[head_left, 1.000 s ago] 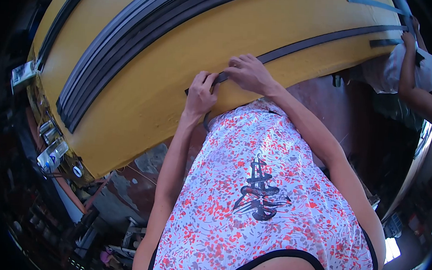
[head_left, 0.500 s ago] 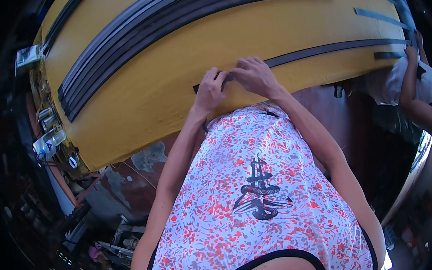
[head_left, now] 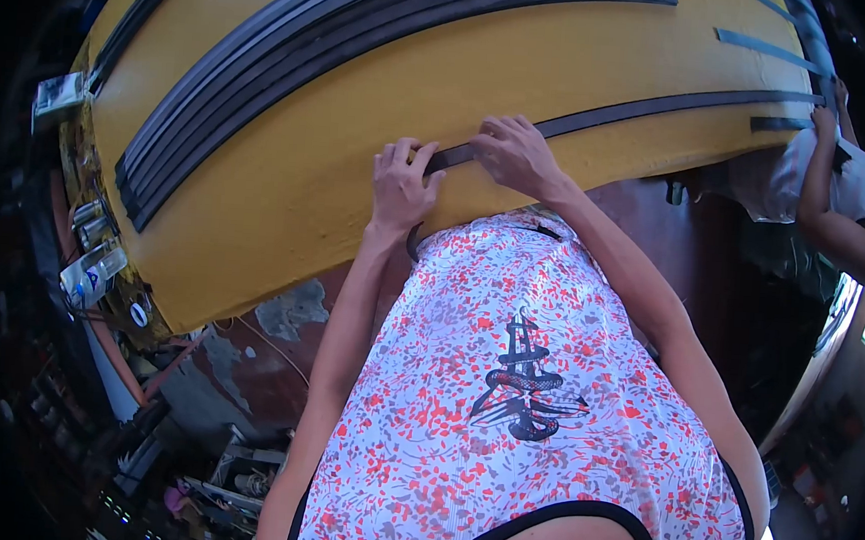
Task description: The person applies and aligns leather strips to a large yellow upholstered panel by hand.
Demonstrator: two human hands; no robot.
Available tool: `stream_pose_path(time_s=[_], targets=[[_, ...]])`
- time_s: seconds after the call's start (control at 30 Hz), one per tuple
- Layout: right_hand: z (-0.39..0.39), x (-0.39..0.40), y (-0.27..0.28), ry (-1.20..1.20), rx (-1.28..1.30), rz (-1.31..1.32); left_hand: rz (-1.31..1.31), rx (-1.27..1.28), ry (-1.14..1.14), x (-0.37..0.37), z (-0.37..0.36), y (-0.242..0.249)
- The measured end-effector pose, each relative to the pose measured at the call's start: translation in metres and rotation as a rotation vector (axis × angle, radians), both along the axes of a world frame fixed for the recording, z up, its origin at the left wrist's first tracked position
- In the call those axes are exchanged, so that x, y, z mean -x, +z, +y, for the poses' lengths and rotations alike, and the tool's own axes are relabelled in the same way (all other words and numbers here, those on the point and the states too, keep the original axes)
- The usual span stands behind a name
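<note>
A long dark strip (head_left: 654, 107) lies along the near side of the yellow table (head_left: 288, 190). At the strip's left end is my left hand (head_left: 405, 183), its fingers bent and somewhat apart, thumb and index by the strip; whether it grips the strip is hidden. Farther right, my right hand (head_left: 516, 155) rests over the same strip with curled fingers, their tips pressed on or round it. Between my two hands a short length of the strip shows. Beyond them lies a curved bundle of several dark strips (head_left: 307, 56).
A co-worker (head_left: 849, 199) stands at the table's right end, a hand at the strip's far end. Shorter strips (head_left: 769, 47) lie near there. Another dark strip (head_left: 149, 24) lies at the far left. Containers (head_left: 91, 274) sit beside the table's left edge.
My left hand has moved a little left, away from my right hand, and its fingers have spread. More of the strip shows between my hands. The view has shifted slightly.
</note>
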State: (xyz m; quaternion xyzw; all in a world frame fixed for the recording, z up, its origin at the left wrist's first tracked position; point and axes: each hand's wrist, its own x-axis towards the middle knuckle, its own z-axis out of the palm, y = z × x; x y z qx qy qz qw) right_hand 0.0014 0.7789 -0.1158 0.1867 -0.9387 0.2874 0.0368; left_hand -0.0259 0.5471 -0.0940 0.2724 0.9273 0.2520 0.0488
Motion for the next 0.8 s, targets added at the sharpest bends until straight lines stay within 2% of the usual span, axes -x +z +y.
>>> stream_pose_path(time_s=[0.3, 0.8], targets=[[-0.009, 0.004, 0.003, 0.060, 0.130, 0.034, 0.037, -0.075, 0.032, -0.001, -0.021, -0.011], [-0.007, 0.009, 0.002, 0.075, 0.071, 0.017, 0.031, -0.098, 0.043, 0.003, -0.016, -0.015]])
